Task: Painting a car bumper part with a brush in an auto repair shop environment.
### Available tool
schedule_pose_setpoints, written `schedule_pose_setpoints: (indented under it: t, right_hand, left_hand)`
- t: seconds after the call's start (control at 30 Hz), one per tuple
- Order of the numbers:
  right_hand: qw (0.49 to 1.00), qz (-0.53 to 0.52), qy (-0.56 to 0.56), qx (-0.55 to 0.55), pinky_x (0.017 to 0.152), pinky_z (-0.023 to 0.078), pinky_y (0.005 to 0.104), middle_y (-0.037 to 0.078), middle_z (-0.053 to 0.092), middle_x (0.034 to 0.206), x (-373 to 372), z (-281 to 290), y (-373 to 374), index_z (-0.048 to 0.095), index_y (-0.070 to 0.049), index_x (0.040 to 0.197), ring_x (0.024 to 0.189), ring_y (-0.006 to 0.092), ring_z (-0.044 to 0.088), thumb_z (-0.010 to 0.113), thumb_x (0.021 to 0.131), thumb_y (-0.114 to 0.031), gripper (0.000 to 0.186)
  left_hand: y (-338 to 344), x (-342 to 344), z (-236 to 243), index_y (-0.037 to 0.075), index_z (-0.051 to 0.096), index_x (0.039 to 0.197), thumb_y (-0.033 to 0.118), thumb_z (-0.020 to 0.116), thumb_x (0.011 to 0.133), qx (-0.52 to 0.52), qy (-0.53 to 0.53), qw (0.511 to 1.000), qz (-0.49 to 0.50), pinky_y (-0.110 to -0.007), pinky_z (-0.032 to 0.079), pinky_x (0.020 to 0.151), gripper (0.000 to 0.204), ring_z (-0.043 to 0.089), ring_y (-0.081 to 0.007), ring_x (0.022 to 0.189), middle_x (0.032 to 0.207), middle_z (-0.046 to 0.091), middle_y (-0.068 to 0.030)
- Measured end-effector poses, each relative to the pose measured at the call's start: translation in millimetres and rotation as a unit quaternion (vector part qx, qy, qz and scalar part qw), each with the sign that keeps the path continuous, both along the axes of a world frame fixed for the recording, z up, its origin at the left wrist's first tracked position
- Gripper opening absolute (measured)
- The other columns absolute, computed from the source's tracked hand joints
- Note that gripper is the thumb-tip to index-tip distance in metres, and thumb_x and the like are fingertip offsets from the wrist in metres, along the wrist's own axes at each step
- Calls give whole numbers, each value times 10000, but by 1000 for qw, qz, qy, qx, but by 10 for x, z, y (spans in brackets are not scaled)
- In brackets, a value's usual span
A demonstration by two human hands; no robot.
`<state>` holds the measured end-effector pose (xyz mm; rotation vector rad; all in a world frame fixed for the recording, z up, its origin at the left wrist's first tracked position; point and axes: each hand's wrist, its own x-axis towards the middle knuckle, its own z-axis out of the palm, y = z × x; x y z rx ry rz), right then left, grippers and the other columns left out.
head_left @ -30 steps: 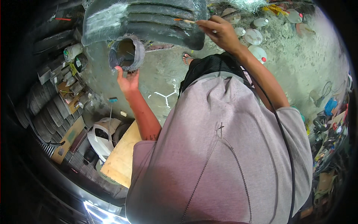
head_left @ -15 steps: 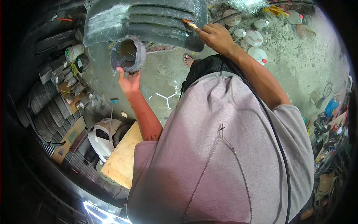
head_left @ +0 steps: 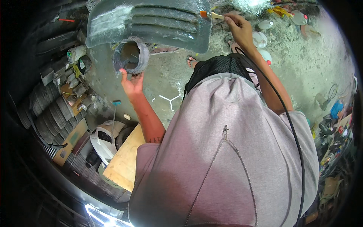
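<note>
A grey, curved ribbed panel (head_left: 159,22) with patches of white fibre spans the top of the view. My left hand (head_left: 132,82) is closed on a crusted grey cylindrical container (head_left: 143,56), with dark brownish contents, just below the panel. My right hand (head_left: 238,28) grips a brush with a pale handle (head_left: 217,16) and orange bristles, whose tip is at the panel's right end. Whether the bristles touch the surface, I cannot tell.
Several plastic jugs (head_left: 259,39) stand on the concrete floor (head_left: 310,72) at upper right. A plywood board (head_left: 121,159) lies lower left, near grey curved sheets (head_left: 45,106) and a broom (head_left: 116,103). Assorted clutter (head_left: 336,132) lines the right side. My sandalled foot (head_left: 191,62) shows below the panel.
My right hand has moved rightward with the brush, from the ribs to the panel's right edge. My left hand and the container have shifted slightly right and down.
</note>
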<state>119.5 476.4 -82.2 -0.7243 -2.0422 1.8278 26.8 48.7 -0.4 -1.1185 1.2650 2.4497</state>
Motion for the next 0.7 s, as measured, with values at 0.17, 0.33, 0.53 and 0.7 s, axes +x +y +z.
schedule_pose_setpoints:
  t: [0.17, 0.33, 0.53, 0.7]
  right_hand:
    - [991, 29, -38, -122, 568, 358, 214, -47, 582, 736, -163, 58, -28, 695, -19, 1076, 635, 46, 455, 629, 939, -218, 251]
    - [997, 52, -60, -15, 620, 437, 225, 33, 685, 809, -169, -185, 17, 693, -4, 1067, 703, 57, 561, 626, 927, -224, 269]
    - [997, 39, -59, -33, 580, 402, 210, -22, 644, 768, -238, 201, -46, 708, -11, 1042, 652, 38, 510, 634, 921, -227, 259]
    - [988, -6, -76, 134, 613, 455, 217, 3, 688, 799, -288, 48, -6, 709, -13, 1018, 683, 49, 574, 635, 926, -234, 250]
  left_hand:
    - [75, -10, 60, 98, 329, 1454, 372, 728, 852, -18, -11, 1000, 6, -584, 216, 1152, 773, 243, -360, 1411, 1526, 242, -155]
    - [95, -10, 77, 97, 347, 1443, 365, 735, 847, 6, 2, 1000, 6, -590, 220, 1146, 761, 247, -358, 1409, 1525, 250, -152]
    - [80, 40, 45, 105, 336, 1454, 356, 759, 829, 9, 5, 1000, 10, -589, 217, 1147, 795, 255, -356, 1400, 1519, 246, -148]
    - [48, -17, -28, 108, 326, 1461, 344, 772, 821, 0, 1, 1000, 8, -599, 240, 1135, 815, 273, -363, 1385, 1494, 268, -167]
